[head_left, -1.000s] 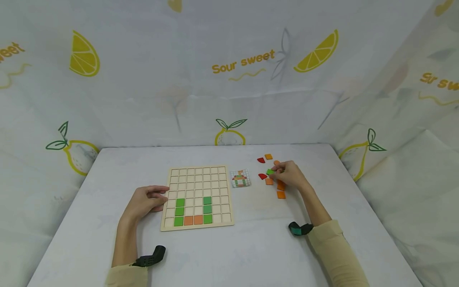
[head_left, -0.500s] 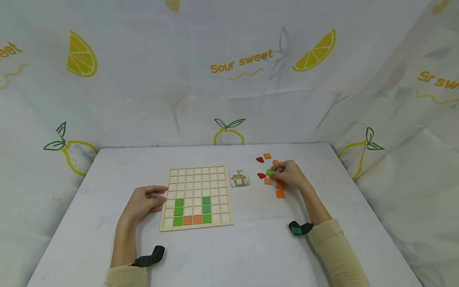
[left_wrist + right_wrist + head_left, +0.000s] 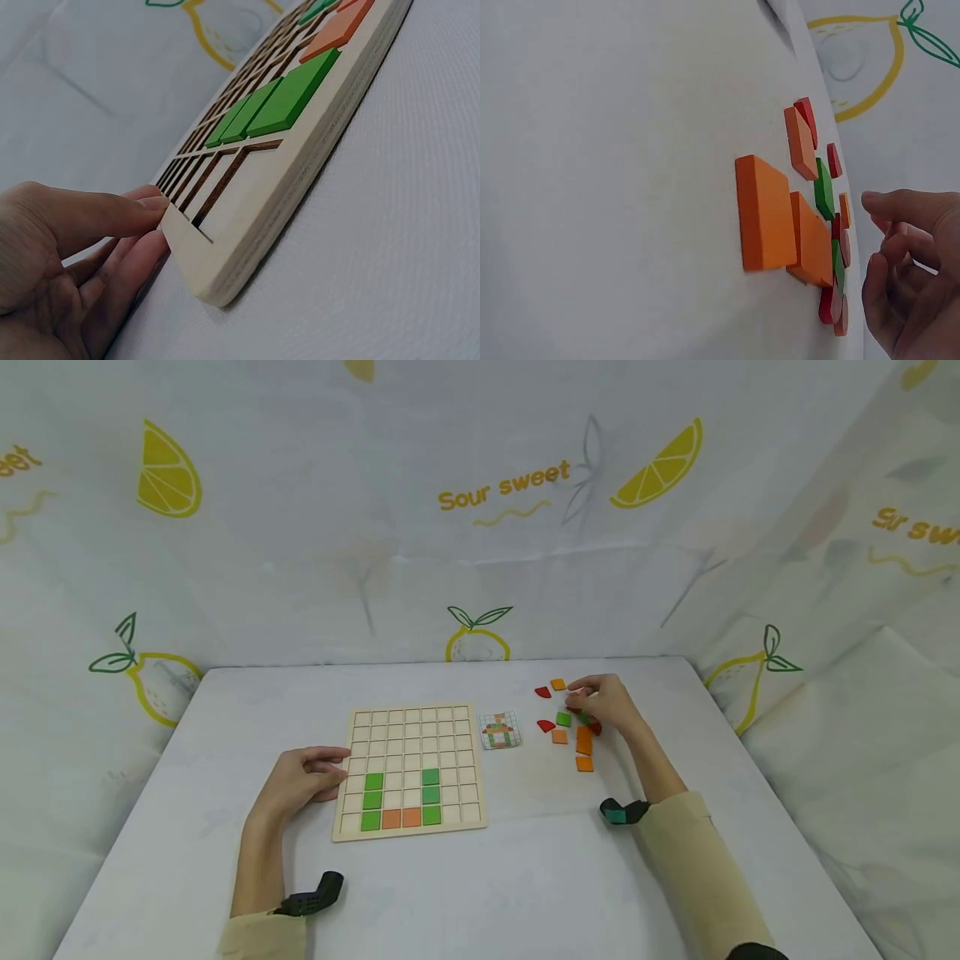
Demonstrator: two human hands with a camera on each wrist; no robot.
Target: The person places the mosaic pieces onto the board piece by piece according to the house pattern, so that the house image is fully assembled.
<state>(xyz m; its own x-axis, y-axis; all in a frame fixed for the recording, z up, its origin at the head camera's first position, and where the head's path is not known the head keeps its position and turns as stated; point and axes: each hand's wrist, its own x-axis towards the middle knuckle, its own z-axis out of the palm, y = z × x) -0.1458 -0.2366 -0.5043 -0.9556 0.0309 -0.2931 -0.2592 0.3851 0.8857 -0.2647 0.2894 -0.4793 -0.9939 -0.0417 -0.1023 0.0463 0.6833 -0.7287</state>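
Observation:
A wooden grid board [image 3: 486, 777] holds several green squares [image 3: 372, 801] and two orange squares [image 3: 401, 818] in its lower rows. My left hand [image 3: 302, 781] grips the board's left edge, with the thumb on top in the left wrist view. Above the loose pieces at the right hovers my right hand [image 3: 606, 700], its fingers loosely bent. The right wrist view shows nothing held in that hand [image 3: 915, 262]. Under and beside it lie a green square [image 3: 563, 718], red pieces [image 3: 545, 726] and orange pieces [image 3: 584, 764]; the hand partly hides some of them.
Between the board and the loose pieces lies a small card [image 3: 500, 730] with a coloured grid picture. A patterned cloth [image 3: 300, 568] hangs behind the white table [image 3: 480, 893]. Another orange square [image 3: 558, 684] lies near the table's back edge.
My right hand has lifted off the green square and shifted toward the back, uncovering more green and red pieces. The left hand stays at the board.

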